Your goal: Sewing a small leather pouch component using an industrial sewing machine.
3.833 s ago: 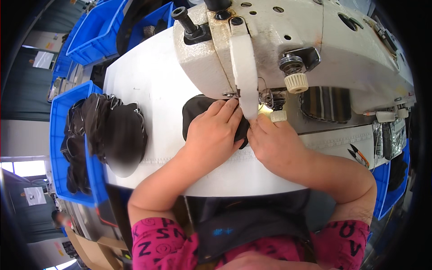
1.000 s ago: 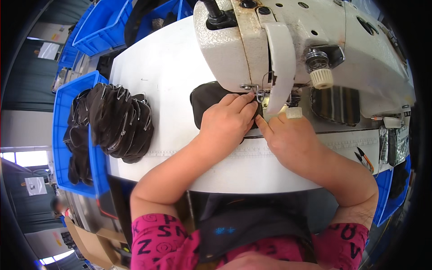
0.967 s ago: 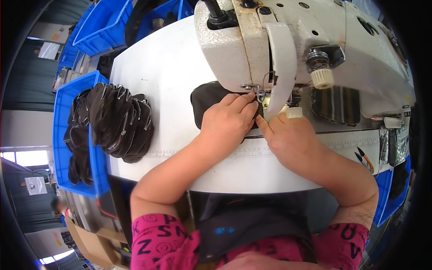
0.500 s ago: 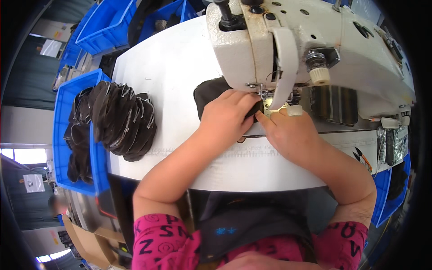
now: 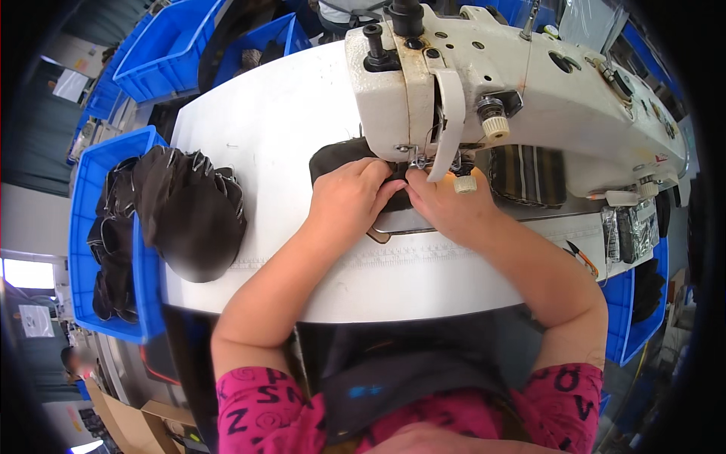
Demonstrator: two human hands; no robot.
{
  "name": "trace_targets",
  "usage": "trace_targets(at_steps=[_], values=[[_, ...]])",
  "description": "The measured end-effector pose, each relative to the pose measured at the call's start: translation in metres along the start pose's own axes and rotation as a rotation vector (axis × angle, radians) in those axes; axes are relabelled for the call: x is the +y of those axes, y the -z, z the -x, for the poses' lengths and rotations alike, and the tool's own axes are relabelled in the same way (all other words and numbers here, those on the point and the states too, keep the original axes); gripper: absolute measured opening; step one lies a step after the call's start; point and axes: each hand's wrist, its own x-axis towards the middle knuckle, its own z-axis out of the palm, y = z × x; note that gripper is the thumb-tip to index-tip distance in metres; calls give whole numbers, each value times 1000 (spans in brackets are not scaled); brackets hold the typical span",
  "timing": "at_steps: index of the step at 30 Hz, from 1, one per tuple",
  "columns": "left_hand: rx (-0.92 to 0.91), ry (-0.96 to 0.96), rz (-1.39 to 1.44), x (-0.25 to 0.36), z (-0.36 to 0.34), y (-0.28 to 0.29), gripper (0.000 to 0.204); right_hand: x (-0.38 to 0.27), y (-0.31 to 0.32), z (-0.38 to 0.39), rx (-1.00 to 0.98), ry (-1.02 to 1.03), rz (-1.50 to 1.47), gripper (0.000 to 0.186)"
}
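Observation:
A dark fabric piece (image 5: pixel 330 157) lies on the white table under the head of a sewing machine (image 5: pixel 382 102). My left hand (image 5: pixel 344 198) grips its near edge, thumb and fingers pinching the cloth just left of the needle area. Close against it, my right hand (image 5: pixel 450 203) pinches the same fabric beside the presser foot, its fingers partly hidden by the machine. The two hands' fingertips nearly meet. Right of the needle, a striped dark fabric stack (image 5: pixel 527 175) rests on the machine bed.
A pile of dark zippered pieces (image 5: pixel 189 204) sits at the table's left, beside a blue bin (image 5: pixel 140 250) of similar pieces. Thread snips (image 5: pixel 584 257) with orange handles and a clear plastic packet (image 5: pixel 629 231) lie at the right. Another blue bin (image 5: pixel 616 321) stands below them.
My view has shifted, so the machine and table sit a little further left. My hands have drawn closer together on the fabric, the left thumb now stretched toward the right fingers.

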Motion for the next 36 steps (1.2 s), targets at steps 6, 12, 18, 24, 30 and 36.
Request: trace_targets(at_steps=[6,12,18,24,30,36], values=[[37,-11,26,1,3,-3,20,0,-4,0,50,-7,50,27],[142,-142,-42,-6,4,-9,31,4,-4,2,26,-9,-124,29],[110,-194,-11,-8,-1,-18,37,4,-3,1,65,-36,-149,23],[115,-203,-90,-13,-1,-16,38,8,-6,0,132,-1,-148,20],[106,-132,-64,-8,-1,-19,36,4,-5,1,21,-35,-142,20],[108,-131,33,-6,-1,-15,32,3,-3,-4,44,-33,-186,18]])
